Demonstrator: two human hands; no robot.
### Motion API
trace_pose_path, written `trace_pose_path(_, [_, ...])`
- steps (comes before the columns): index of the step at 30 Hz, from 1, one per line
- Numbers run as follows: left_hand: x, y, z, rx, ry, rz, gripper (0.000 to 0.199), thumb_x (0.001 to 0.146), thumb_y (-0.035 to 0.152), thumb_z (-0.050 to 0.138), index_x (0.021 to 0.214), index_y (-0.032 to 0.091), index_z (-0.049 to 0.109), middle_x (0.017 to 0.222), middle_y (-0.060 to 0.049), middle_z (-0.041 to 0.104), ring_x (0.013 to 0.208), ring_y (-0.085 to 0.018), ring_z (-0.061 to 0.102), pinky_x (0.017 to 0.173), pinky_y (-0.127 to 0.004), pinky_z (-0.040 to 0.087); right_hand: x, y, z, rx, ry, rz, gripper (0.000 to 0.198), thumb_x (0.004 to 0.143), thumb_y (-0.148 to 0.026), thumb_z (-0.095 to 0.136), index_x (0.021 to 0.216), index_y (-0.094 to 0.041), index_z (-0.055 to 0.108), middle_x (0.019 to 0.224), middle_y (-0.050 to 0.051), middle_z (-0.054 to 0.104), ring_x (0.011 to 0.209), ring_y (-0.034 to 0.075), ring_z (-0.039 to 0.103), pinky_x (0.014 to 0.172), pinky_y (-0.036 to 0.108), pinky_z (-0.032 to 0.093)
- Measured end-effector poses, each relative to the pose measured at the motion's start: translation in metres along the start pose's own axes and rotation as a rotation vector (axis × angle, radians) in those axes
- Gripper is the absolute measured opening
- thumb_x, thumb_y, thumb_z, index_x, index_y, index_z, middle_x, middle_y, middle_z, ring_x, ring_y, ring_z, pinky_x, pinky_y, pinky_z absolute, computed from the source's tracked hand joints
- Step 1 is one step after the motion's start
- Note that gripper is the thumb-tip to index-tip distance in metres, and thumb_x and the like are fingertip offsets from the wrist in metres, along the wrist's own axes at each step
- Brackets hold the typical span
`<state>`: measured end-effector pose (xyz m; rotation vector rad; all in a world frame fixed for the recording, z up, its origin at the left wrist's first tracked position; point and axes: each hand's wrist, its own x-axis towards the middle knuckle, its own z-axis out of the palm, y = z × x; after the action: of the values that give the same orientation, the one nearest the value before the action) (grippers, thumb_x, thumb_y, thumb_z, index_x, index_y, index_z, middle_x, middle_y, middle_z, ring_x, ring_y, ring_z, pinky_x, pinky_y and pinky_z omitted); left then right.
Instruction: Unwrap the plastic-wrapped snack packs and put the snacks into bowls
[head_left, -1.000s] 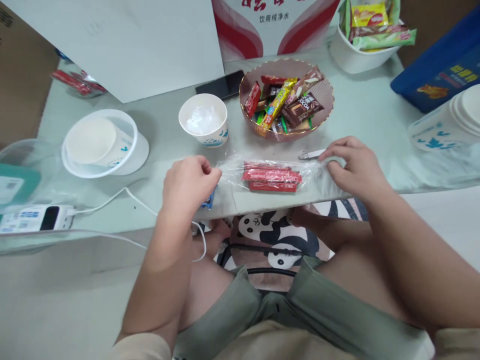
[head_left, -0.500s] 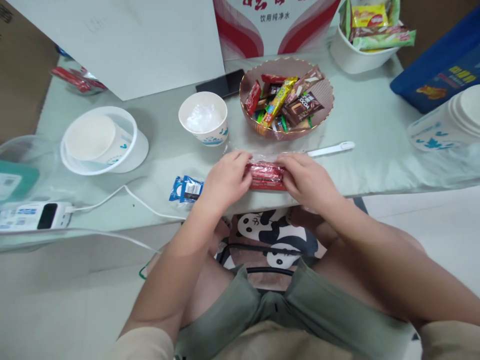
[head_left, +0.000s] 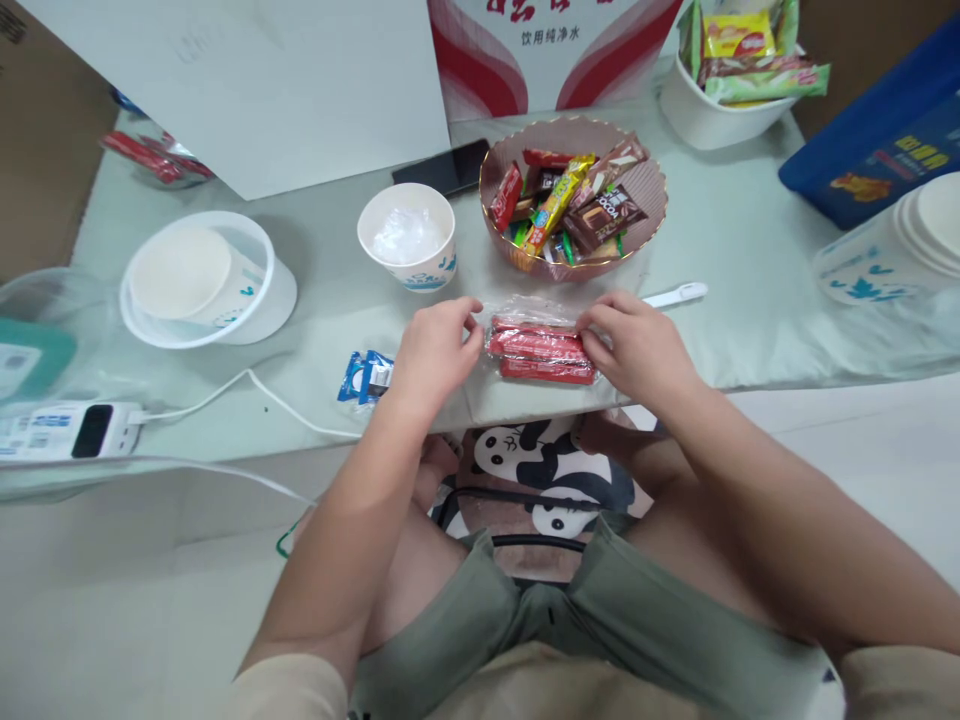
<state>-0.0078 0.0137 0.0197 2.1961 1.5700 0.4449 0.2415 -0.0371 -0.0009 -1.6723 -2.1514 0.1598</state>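
Your left hand (head_left: 439, 345) was loosely curled, fingers narrowly parted, just beside the clear plastic packet of red-wrapped sticks (head_left: 541, 347). Your right hand (head_left: 637, 340) touched its right end; whether it pinched, I cannot tell. The packet lay at the near edge of the pale green cloth-covered table (head_left: 750, 340), small blue wrappers (head_left: 365, 378) left, the scalloped pinkish bowl (head_left: 652, 190) beyond.

- Left hand (head_left: 441, 350) sits farther left than half a second ago, uncovering more red bars (head_left: 544, 347);
- clear bag (head_left: 536, 307), stretched sideways a second ago, lies drawn in;
- right hand (head_left: 637, 340) is closer in too.
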Motion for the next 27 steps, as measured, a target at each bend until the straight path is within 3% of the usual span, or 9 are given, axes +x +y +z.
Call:
trace_pose_path(3, [0.002, -0.002, 0.002, 0.040, 0.030, 0.006, 0.026, 0.089, 0.018, 0.055, 0.105, 0.020, 0.076, 0.097, -0.009, 0.078, 0.090, -0.026, 0.072, 0.087, -0.040, 0.056, 0.002, 0.000, -0.003, -0.037, -0.014, -0.004, 0.022, 0.093, -0.020, 0.051, 0.095, -0.022, 0.072, 0.097, 0.012, 0.072, 0.091, 0.028, 0.067, 0.075, 0.039, 0.051])
trace_pose_path(8, [0.002, -0.005, 0.007, 0.054, -0.025, 0.057, 0.039, 0.087, 0.012, 0.054, 0.122, 0.018, 0.071, 0.121, -0.014, 0.074, 0.109, -0.029, 0.070, 0.098, -0.043, 0.055, 0.005, 0.005, -0.004, -0.137, -0.123, 0.048, 0.029, 0.093, -0.018, 0.052, 0.111, -0.019, 0.074, 0.100, 0.013, 0.077, 0.087, 0.030, 0.069, 0.072, 0.040, 0.049])
trace_pose_path(11, [0.000, -0.006, 0.011, 0.039, -0.061, 0.064, 0.052, 0.086, 0.004, 0.047, 0.130, 0.021, 0.068, 0.129, -0.012, 0.071, 0.112, -0.028, 0.070, 0.100, -0.042, 0.054, 0.006, 0.009, -0.002, -0.165, -0.177, 0.055, 0.029, 0.092, -0.016, 0.051, 0.105, -0.019, 0.077, 0.095, 0.013, 0.077, 0.085, 0.030, 0.068, 0.071, 0.040, 0.047])
trace_pose_path(15, [0.002, -0.003, 0.013, 0.040, -0.088, 0.045, 0.045, 0.094, 0.018, 0.052, 0.137, 0.020, 0.065, 0.130, -0.014, 0.069, 0.113, -0.030, 0.069, 0.099, -0.044, 0.054, 0.005, 0.010, -0.001, -0.169, -0.171, 0.026, 0.027, 0.091, -0.016, 0.052, 0.099, -0.022, 0.077, 0.092, 0.011, 0.074, 0.083, 0.027, 0.066, 0.069, 0.038, 0.043])
trace_pose_path(19, [0.005, 0.000, 0.011, 0.081, -0.105, -0.011, 0.032, 0.095, 0.023, 0.055, 0.121, 0.022, 0.075, 0.115, -0.013, 0.071, 0.104, -0.030, 0.069, 0.093, -0.043, 0.054, 0.006, 0.004, -0.006, -0.201, -0.230, 0.048, 0.028, 0.090, -0.015, 0.053, 0.104, -0.022, 0.076, 0.108, 0.011, 0.076, 0.093, 0.028, 0.066, 0.072, 0.037, 0.040])
trace_pose_path(22, [0.006, 0.000, 0.010, 0.038, -0.026, -0.003, 0.024, 0.094, 0.023, 0.056, 0.102, 0.020, 0.078, 0.106, -0.011, 0.071, 0.095, -0.027, 0.069, 0.089, -0.040, 0.053, 0.008, -0.001, -0.011, -0.206, -0.263, 0.101, 0.021, 0.093, -0.020, 0.053, 0.093, -0.022, 0.074, 0.100, 0.010, 0.077, 0.091, 0.028, 0.066, 0.074, 0.037, 0.036])
trace_pose_path(27, [0.006, -0.001, 0.004, -0.128, 0.153, 0.101, 0.017, 0.089, 0.021, 0.056, 0.089, 0.018, 0.073, 0.102, -0.008, 0.072, 0.072, -0.017, 0.063, 0.078, -0.035, 0.053, 0.008, -0.003, -0.012, -0.156, -0.073, 0.085, 0.022, 0.095, -0.024, 0.047, 0.091, -0.021, 0.068, 0.091, 0.011, 0.074, 0.085, 0.028, 0.064, 0.074, 0.038, 0.037])
